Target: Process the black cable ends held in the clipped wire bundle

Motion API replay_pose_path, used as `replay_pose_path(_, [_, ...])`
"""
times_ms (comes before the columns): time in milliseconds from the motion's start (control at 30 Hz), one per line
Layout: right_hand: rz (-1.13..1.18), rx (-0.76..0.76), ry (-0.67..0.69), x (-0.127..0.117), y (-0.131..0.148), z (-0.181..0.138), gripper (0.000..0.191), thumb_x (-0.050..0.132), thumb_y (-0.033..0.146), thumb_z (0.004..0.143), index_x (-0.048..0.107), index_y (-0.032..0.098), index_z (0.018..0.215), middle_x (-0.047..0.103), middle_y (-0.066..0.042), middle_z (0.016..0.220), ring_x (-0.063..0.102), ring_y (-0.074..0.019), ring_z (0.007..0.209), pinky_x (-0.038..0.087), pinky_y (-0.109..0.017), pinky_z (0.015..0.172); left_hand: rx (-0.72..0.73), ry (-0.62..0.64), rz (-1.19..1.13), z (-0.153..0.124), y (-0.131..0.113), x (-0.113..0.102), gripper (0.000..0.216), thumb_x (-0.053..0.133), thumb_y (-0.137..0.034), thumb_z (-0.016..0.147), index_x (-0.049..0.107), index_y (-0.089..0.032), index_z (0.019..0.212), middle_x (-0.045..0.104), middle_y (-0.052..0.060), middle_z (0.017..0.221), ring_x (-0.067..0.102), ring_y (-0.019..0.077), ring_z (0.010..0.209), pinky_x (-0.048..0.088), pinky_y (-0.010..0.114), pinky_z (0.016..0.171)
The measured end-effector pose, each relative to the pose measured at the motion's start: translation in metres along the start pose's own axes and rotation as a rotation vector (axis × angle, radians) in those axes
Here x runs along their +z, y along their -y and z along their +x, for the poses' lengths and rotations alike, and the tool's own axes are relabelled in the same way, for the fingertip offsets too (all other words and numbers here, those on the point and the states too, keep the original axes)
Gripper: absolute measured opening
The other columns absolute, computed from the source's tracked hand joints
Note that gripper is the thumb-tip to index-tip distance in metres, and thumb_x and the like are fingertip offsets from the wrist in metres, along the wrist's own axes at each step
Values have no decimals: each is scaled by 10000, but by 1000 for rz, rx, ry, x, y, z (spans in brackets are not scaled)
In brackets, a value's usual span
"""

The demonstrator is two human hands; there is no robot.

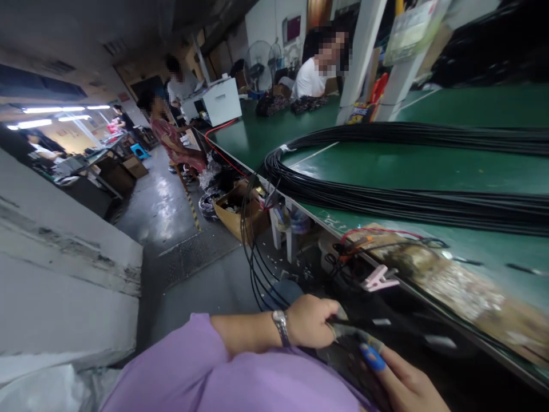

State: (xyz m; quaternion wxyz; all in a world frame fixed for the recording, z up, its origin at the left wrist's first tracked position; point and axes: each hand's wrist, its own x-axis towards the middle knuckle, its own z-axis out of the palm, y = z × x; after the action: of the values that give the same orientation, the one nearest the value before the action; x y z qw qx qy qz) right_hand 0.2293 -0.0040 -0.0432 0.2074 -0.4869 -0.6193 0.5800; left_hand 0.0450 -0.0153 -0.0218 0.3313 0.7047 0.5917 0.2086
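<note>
My left hand (309, 320), with a metal wristwatch (281, 327) on its wrist, is closed around black cable (256, 266) low in front of my body. Light-coloured coverings wrap its fingertips. Several strands of that cable hang in loops off the bench edge and run behind my left forearm. Close by on the right, my right hand (405, 379) pinches dark cable between a thumb with a blue wrap (372, 357) and a covered finger. Its other fingers and the exact piece it grips are partly lost in shadow. On the bench lies a long bundle of black cable (386, 201).
The green bench (429, 167) runs along my right. At its edge are a pink clip (380, 278), a red wire and a plastic-wrapped package (454, 280). A cardboard box (240, 214) stands below. Several people sit or stand farther back. A white wall (64, 274) is at left.
</note>
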Motion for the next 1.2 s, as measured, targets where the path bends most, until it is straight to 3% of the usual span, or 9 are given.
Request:
replay_pose_path(100, [14, -76, 13, 6, 14, -6, 333, 549, 488, 717, 726, 210, 765, 668, -32, 622, 622, -227, 640, 519, -288, 590, -58, 48, -299, -4, -1, -7, 138, 585, -263, 747, 557, -151, 670, 566, -26, 574, 511, 77, 528, 371, 175, 499])
replay_pose_path(200, [51, -128, 32, 11, 26, -8, 366, 496, 502, 775, 699, 198, 800, 646, -23, 649, 565, -189, 609, 484, -288, 593, -295, 178, -575, -3, -3, -14, 265, 574, -394, 748, 491, -163, 646, 474, -70, 469, 373, 39, 332, 277, 166, 349])
replay_pose_path(333, [117, -134, 24, 13, 26, -8, 397, 495, 537, 784, 626, 177, 680, 546, 5, 577, 444, -125, 529, 410, -247, 526, -346, 237, -749, 1, -5, -20, 400, 671, -485, 630, 447, -159, 567, 449, -75, 417, 317, 19, 276, 188, 161, 295])
replay_pose_path(500, [153, -160, 42, 14, 21, -11, 383, 477, 514, 804, 586, 171, 672, 475, 27, 560, 376, -102, 519, 357, -229, 507, -441, 322, -942, 2, -5, -20, 411, 712, -475, 570, 454, -156, 563, 447, -68, 373, 274, 14, 245, 121, 167, 275])
replay_pose_path(667, [119, -180, 40, 16, 17, -10, 359, 462, 473, 817, 604, 164, 701, 520, 12, 593, 437, -118, 558, 393, -245, 553, -554, 415, -1088, 3, -3, -19, 402, 768, -393, 481, 449, -164, 569, 428, -75, 332, 246, 15, 225, 118, 163, 271])
replay_pose_path(833, [192, -147, -45, 13, 12, -6, 315, 544, 475, 770, 618, 177, 840, 612, -17, 711, 542, -159, 670, 465, -278, 634, -528, 350, -1103, 2, -3, -22, 342, 754, -333, 494, 474, -156, 578, 444, -71, 350, 257, 15, 233, 127, 166, 278])
replay_pose_path(967, [269, -140, -100, 8, 14, -2, 339, 623, 446, 715, 597, 175, 917, 625, -21, 763, 557, -149, 667, 479, -273, 631, -469, 346, -983, 0, -6, -23, 322, 714, -362, 569, 472, -150, 557, 466, -53, 390, 288, 16, 256, 133, 171, 291])
replay_pose_path(1100, [262, -166, -86, 8, 25, -1, 267, 638, 426, 699, 610, 175, 783, 610, -2, 724, 532, -130, 658, 464, -260, 642, -422, 361, -812, -3, -7, -20, 318, 668, -390, 634, 465, -156, 566, 452, -64, 416, 286, 21, 276, 164, 172, 307])
replay_pose_path(1200, [330, -68, -93, 13, 32, 0, 288, 671, 437, 648, 550, 176, 644, 529, 38, 590, 447, -89, 537, 410, -219, 515, -238, 279, -595, -8, -4, -17, 235, 648, -335, 679, 518, -146, 625, 493, -54, 493, 391, 41, 390, 300, 165, 402])
